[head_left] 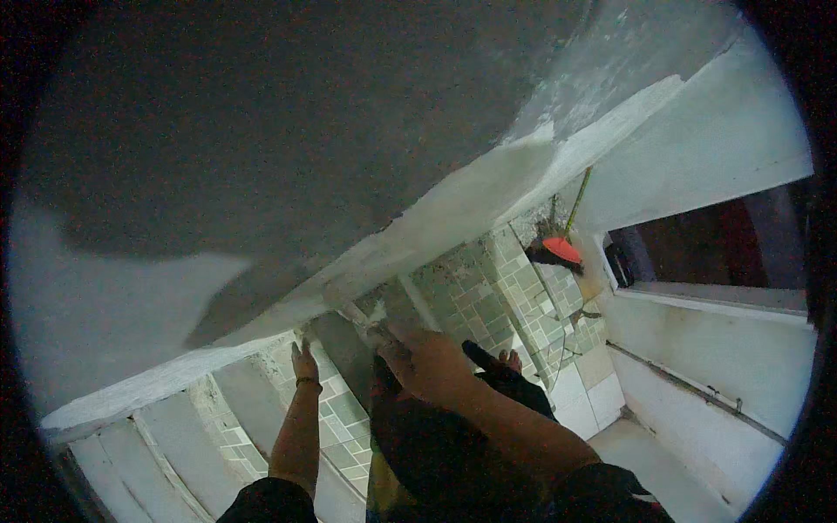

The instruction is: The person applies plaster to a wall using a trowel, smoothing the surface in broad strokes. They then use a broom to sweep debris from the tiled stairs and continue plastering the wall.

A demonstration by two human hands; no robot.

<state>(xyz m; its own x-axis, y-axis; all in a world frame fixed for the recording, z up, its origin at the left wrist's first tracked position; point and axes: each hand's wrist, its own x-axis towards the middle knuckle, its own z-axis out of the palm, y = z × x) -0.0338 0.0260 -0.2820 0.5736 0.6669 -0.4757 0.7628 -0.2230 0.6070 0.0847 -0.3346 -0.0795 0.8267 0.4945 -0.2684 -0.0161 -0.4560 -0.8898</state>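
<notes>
My right hand [420,364] reaches forward, its fingers closed round the end of a pale, narrow hand tool [350,311]. The tool's far end lies against the lower border of the wall [436,209]; dim light hides its exact kind. Off to the left, my left hand [303,362] has its fingers stretched up toward the wall's bottom edge, with nothing seen in it. I cannot tell whether its fingertips touch the wall. The wall is dark grey above, with a pale, uneven strip along its foot.
Tiled steps [344,418] run beneath me, with grey bare ones at left. My foot [511,359] is at right of my knees. A red-headed broom [562,250] leans in the far corner. A pipe [680,379] follows the right wall, below a dark opening [715,240].
</notes>
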